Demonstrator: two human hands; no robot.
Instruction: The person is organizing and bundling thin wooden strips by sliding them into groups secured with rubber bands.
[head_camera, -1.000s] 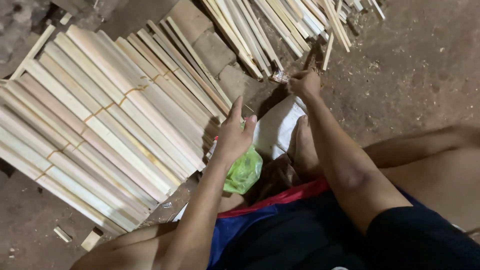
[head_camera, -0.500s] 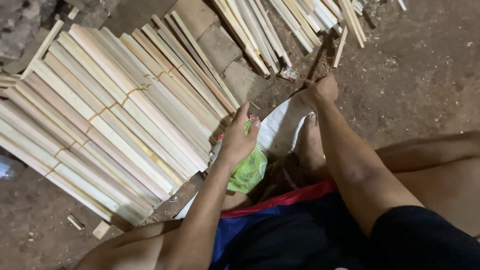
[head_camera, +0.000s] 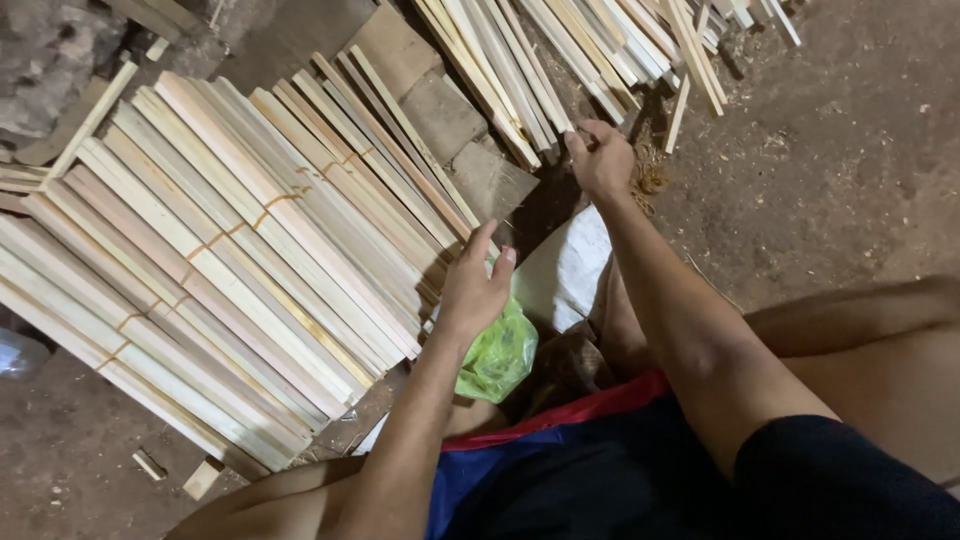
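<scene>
1. The left hand (head_camera: 475, 285) lies open against the near edge of the tied slat bundles (head_camera: 230, 250).
2. The right hand (head_camera: 600, 158) closes on loose wooden slats (head_camera: 560, 60) in the far pile.
3. Many bundles are tied; a loose heap remains.

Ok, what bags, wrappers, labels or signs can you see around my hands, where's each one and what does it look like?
Green plastic bag: crumpled, translucent bright green, just under the left hand, beside the bundled wooden slats.
White sack: pale woven-looking sheet, lying flat on the ground between the two arms, below the right hand.
No labels, signs or screens show.
</scene>
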